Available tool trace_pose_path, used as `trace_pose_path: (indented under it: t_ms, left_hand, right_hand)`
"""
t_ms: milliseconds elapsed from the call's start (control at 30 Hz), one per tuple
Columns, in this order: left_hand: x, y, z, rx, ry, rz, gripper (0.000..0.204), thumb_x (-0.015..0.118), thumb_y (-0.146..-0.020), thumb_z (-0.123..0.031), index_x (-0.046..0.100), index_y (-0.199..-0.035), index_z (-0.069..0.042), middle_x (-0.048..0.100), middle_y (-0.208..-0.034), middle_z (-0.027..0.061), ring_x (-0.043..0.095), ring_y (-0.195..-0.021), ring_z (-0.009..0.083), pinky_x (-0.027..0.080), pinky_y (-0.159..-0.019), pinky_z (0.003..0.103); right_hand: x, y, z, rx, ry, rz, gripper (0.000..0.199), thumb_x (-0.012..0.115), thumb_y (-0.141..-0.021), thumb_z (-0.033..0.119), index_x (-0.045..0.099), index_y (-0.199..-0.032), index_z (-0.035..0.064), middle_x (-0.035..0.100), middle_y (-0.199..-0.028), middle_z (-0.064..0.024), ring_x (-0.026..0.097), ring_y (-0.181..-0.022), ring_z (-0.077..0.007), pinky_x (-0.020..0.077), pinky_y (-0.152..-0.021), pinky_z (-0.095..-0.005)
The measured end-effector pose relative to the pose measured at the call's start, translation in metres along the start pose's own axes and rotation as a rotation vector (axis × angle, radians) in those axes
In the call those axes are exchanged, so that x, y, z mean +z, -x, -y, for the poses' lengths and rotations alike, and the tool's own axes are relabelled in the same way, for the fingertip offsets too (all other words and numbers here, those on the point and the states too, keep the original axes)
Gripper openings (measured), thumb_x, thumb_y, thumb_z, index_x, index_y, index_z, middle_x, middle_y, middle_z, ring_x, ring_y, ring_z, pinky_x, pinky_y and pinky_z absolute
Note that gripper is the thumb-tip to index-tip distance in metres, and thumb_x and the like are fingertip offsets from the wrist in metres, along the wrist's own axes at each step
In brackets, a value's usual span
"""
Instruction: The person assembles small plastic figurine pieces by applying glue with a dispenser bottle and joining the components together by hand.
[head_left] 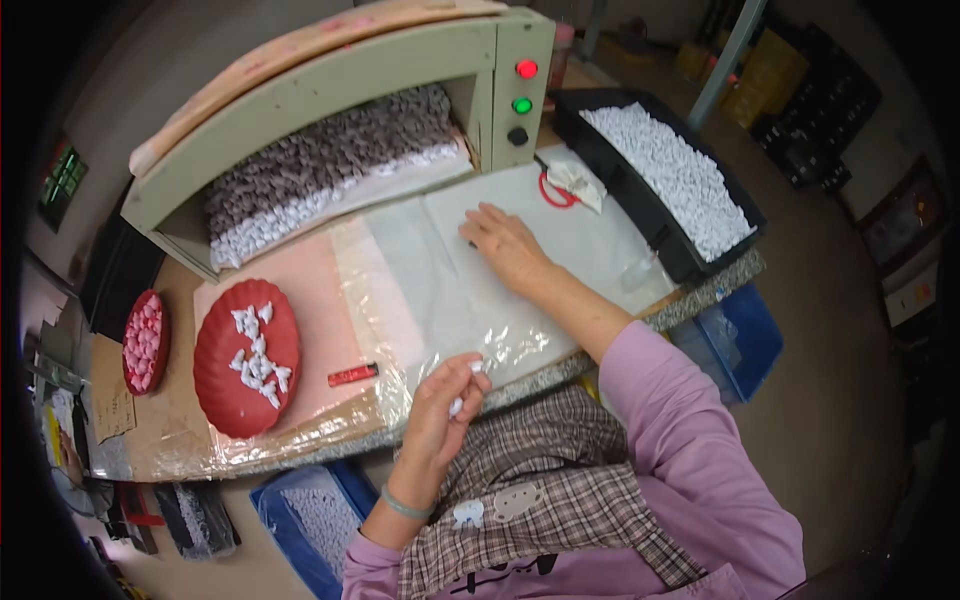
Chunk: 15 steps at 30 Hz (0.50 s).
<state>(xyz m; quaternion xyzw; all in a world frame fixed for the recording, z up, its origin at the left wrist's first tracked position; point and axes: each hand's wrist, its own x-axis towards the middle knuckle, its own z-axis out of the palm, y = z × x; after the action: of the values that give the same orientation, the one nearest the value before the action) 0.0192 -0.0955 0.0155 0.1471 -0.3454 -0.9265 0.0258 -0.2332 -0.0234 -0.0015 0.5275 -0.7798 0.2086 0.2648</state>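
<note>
My left hand [442,405] is closed near the table's front edge. Small white pieces [456,407] show between its fingers; their exact kind is too small to make out. Farther forward, my right hand [503,248] rests on the clear plastic sheet [440,270], its fingers stretched out and nothing visibly held. A red scalloped plate [215,385] to the left carries several small white pieces like those in my left hand. Between the plate and my left hand lies a red stick-shaped object [353,374].
A pale green machine [508,110] with lit buttons holds rows of dark and white pieces. At right stand a black tray [660,225] of white pieces and red-handled scissors [558,190]. A red bowl [147,345] holds pink pieces. Blue bins [745,340] sit below.
</note>
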Motion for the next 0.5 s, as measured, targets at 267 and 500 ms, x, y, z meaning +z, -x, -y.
trace_pose_path:
  t_ms: [267, 500]
  left_hand:
    - [-0.006, 0.010, -0.008, -0.023, 0.030, -0.018, 0.023, 0.051, -0.094, -0.013, 0.056, -0.110, 0.003, 0.065, -0.095, 0.0181, 0.040, -0.055, 0.0070, 0.030, -0.047, 0.017]
    - [-0.017, 0.011, -0.015, 0.004, -0.004, 0.060, 0.021, 0.055, -0.093, -0.014, 0.057, -0.108, -0.001, 0.065, -0.099, 0.0181, 0.044, -0.060, 0.0071, 0.029, -0.049, 0.017]
  right_hand:
    - [-0.064, -0.059, 0.028, 0.090, -0.085, -0.043, 0.018, 0.062, -0.077, 0.003, 0.061, -0.095, 0.0079, 0.057, -0.092, -0.0098, 0.058, -0.088, -0.0290, 0.0495, -0.072, -0.0404]
    - [-0.143, -0.190, -0.062, 0.200, 0.131, -0.585, 0.018, 0.064, -0.081, 0.009, 0.064, -0.098, 0.0050, 0.062, -0.092, -0.0115, 0.062, -0.084, -0.0294, 0.0505, -0.073, -0.0367]
